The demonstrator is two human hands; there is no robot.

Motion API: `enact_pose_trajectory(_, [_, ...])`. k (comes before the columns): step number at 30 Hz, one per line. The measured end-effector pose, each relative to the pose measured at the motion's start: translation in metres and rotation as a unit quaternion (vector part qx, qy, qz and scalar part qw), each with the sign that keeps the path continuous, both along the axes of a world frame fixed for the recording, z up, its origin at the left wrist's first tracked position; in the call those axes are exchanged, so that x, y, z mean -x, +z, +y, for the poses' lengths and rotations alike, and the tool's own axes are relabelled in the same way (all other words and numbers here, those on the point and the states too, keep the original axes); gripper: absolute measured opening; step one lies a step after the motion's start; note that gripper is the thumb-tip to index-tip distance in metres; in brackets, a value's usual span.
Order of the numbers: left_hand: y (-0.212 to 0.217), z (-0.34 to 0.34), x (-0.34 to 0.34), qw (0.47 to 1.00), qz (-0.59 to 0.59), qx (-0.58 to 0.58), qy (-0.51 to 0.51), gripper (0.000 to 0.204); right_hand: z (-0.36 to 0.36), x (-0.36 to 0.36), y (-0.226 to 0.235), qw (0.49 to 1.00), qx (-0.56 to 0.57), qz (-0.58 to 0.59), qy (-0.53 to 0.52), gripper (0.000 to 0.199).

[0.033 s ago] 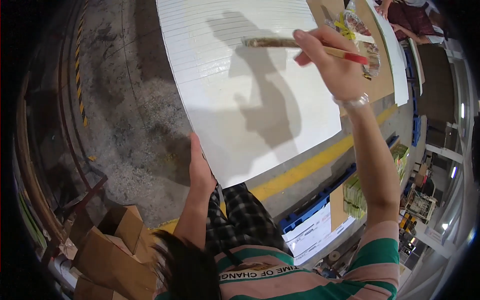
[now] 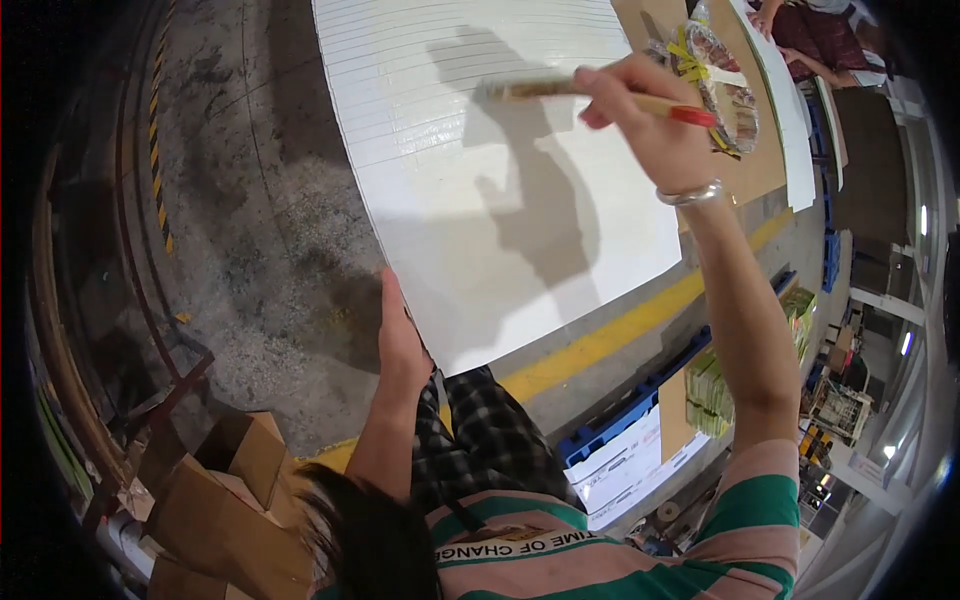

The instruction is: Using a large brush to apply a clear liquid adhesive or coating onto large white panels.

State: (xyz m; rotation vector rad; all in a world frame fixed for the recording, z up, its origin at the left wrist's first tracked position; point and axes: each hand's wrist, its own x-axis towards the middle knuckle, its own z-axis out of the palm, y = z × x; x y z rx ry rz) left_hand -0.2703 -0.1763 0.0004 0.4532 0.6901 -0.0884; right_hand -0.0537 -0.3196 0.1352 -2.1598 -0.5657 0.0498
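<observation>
My right hand [image 2: 660,130] is closed round a paintbrush [image 2: 545,88] with a pale wooden handle and a red end. Its bristle end is over the white sheets [image 2: 450,250], tip blurred; contact with them I cannot tell. Toward the far side the sheets overlap in a staggered fan, their edges making many thin lines, and the surface there shines as if wet. My left hand [image 2: 403,340] lies against the sheets' left edge near the front corner, one finger stretched along it. Its other fingers are hidden by the sheets. The right arm's shadow falls across the white surface.
Right of the sheets, a plastic-wrapped bundle with yellow strips [image 2: 715,75] lies on brown board [image 2: 765,165]. Another person's hands [image 2: 775,30] are at the far right. Cardboard boxes [image 2: 225,510] stand at lower left, a blue pallet [image 2: 640,395] at lower right.
My right hand has shifted slightly left with the paintbrush, and its shadow has moved too. The left hand and the sheets look the same.
</observation>
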Motion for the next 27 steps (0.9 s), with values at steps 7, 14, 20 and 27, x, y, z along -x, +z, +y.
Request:
enact_pose_trajectory(7, [-0.007, 0.002, 0.021, 1.0, 0.006, 0.011, 0.015, 0.058, 0.022, 0.01, 0.025, 0.996, 0.053, 0.068, -0.007, 0.031])
enact_pose_trajectory(14, [0.0, 0.0, 0.026, 0.997, 0.003, 0.066, 0.03, 0.06, 0.046, 0.038, 0.026, 0.966, 0.216, 0.06, 0.127, 0.032])
enact_pose_trajectory(20, [-0.002, -0.007, 0.025, 0.997, -0.021, 0.065, 0.032, 0.058, 0.042, 0.053, 0.004, 0.97, 0.167, -0.034, 0.174, 0.025])
enact_pose_trajectory(27, [0.01, -0.005, 0.025, 0.993, -0.055, 0.101, 0.026, 0.059, 0.059, 0.074, 0.025, 0.992, 0.08, -0.018, 0.095, 0.025])
